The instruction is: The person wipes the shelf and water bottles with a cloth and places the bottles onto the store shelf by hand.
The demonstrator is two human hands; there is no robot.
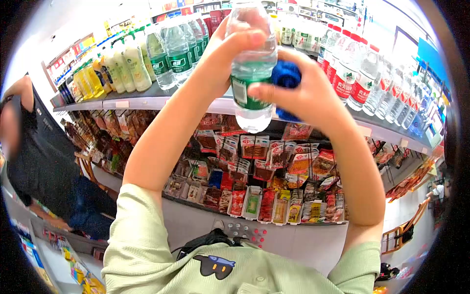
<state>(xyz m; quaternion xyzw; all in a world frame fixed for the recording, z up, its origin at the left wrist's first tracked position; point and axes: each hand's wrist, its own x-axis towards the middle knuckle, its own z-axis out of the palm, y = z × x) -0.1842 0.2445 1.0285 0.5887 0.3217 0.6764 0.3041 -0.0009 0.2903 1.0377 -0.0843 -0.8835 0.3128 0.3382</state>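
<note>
Between both hands [226,51] [306,88], a green-labelled water bottle [252,68].

Left arm [171,122] and right arm [357,166] reach forward, forearms angled inward. Left hand [226,51] is higher — closed, thumb [247,40] across. Right hand [309,88] is lower — thumb pointing left, fingers curved.

Upper centre: two hands [225,54] [306,93], one green-labelled bottle [249,93] held. Bottom: two pale green sleeves [134,220] [361,264] shown. Left: one dark-clothed person [41,147] seen.
</note>
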